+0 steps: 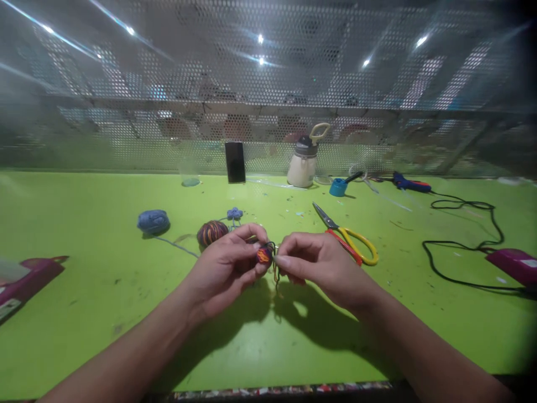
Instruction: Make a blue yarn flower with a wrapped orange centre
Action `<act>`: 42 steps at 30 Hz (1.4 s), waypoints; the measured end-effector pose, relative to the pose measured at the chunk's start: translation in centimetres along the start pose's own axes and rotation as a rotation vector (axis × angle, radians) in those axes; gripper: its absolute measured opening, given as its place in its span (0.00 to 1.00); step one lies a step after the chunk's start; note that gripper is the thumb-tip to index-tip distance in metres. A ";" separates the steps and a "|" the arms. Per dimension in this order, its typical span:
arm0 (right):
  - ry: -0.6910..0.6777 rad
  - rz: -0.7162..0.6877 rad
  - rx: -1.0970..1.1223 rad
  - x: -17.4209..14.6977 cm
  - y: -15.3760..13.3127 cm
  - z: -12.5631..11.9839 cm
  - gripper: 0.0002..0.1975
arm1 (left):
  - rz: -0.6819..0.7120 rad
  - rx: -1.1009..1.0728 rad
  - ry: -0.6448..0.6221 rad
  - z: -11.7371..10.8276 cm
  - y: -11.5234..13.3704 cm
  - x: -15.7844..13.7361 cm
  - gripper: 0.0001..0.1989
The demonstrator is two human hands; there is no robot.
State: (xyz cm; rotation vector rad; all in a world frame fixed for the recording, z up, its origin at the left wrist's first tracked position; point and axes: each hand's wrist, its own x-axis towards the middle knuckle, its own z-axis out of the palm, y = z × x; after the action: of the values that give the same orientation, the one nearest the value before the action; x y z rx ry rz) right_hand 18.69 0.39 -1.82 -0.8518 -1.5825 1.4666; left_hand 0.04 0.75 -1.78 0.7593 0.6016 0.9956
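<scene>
My left hand [237, 257] pinches a small dark crocheted piece [264, 255] with orange and red stitches. Close beside it, my right hand [312, 260] is closed, thumb and forefinger meeting at dark yarn strands [276, 268] that hang from the piece. A thin pale glint shows by the right fingertips, but what they grip is mostly hidden. Behind the left hand lies a multicoloured yarn ball [212, 233], partly covered by the fingers. A small blue crocheted flower [234, 214] rests just beyond. Farther left, a blue yarn ball [153, 222] trails a strand towards my hand.
Scissors [356, 238] with yellow and red handles lie behind my right hand. Farther back stand a phone [235, 162], a bottle [302, 165] and a blue container [338, 187]. A corded tool [411, 183] and purple boxes [514, 266] occupy the sides, before a perforated panel [268, 84].
</scene>
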 end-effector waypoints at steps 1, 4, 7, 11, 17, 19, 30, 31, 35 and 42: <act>-0.007 0.004 -0.019 -0.1 0.0 0.1 0.12 | 0.000 -0.007 0.005 0.0 0.0 0.0 0.06; -0.017 0.015 -0.040 -0.2 -0.2 0.4 0.12 | -0.004 -0.026 0.014 0.1 -0.1 0.2 0.05; -0.005 0.006 0.002 -0.3 -0.3 0.5 0.10 | -0.007 -0.030 0.027 0.2 0.0 0.3 0.05; 0.021 -0.032 0.008 -0.2 -0.3 0.8 0.09 | -0.015 -0.044 0.064 0.4 0.1 0.2 0.05; 0.057 -0.015 0.037 -0.2 0.3 1.4 0.10 | 0.004 -0.024 0.076 0.6 0.0 0.1 0.06; 0.055 -0.033 0.015 -0.2 0.2 1.3 0.09 | 0.006 -0.016 0.079 0.6 0.0 0.1 0.06; 0.091 -0.016 -0.008 0.1 0.3 0.2 0.11 | 0.074 0.070 0.122 0.1 0.0 0.3 0.05; 0.077 0.004 -0.002 0.1 0.4 0.3 0.12 | 0.083 0.080 0.125 0.1 0.0 0.3 0.05; 0.060 0.104 0.083 0.2 0.7 0.8 0.14 | 0.108 0.122 0.127 0.1 -0.2 0.3 0.03; 0.140 -0.028 0.096 0.2 0.8 0.1 0.10 | 0.161 0.211 0.114 -0.6 0.5 0.5 0.04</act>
State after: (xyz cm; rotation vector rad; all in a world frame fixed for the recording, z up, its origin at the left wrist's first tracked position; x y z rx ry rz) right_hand 18.44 0.60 -2.58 -0.8544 -1.4038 1.4195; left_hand -0.44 1.51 -1.74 0.9534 0.7615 1.1405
